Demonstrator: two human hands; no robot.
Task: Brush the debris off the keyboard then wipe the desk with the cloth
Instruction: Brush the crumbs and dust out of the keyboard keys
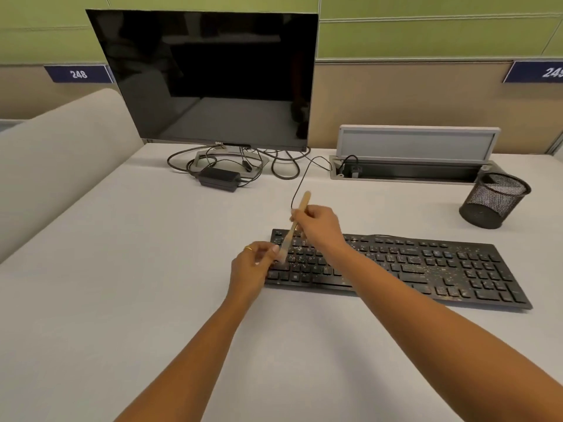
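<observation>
A black keyboard [426, 269], speckled with pale debris [438, 269] thickest right of centre, lies flat on the desk [137, 284]. A wooden-handled brush [294, 228] stands tilted, bristles down on the keyboard's left end.

The pale desk [122, 269] carries keyboard [426, 269], monitor [213, 80], adapter [219, 179], mesh cup [493, 199].
</observation>
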